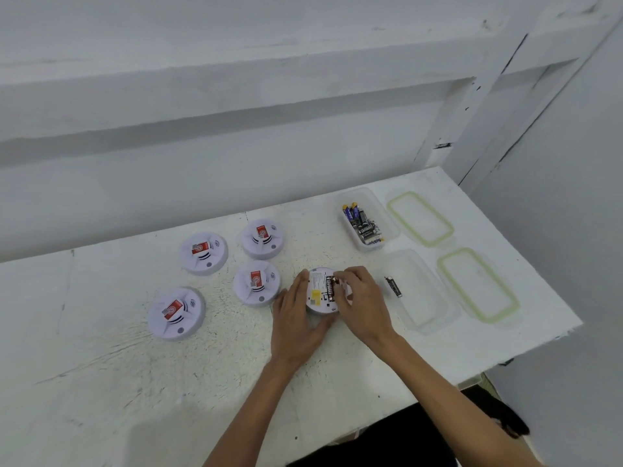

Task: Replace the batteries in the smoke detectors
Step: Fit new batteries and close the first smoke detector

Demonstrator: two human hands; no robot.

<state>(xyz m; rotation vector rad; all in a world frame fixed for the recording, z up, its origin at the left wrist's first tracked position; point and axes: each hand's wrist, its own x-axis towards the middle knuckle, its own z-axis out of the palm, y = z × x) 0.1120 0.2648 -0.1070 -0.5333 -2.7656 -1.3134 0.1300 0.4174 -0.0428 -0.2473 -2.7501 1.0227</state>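
Note:
A white smoke detector (318, 291) lies face down on the table, its battery bay showing a black battery (329, 288). My left hand (296, 318) holds the detector's left and near rim. My right hand (360, 298) lies over its right side, fingertips on the battery. Several other smoke detectors lie face up with red labels: (203, 253), (263, 238), (257, 283), (176, 313). One loose black battery (393, 286) lies in a clear container (419, 298) at the right.
A second clear container (371, 219) farther back holds several batteries. Two green-rimmed lids (419, 219), (478, 284) lie along the table's right edge. A white wall runs behind the white table (135, 382).

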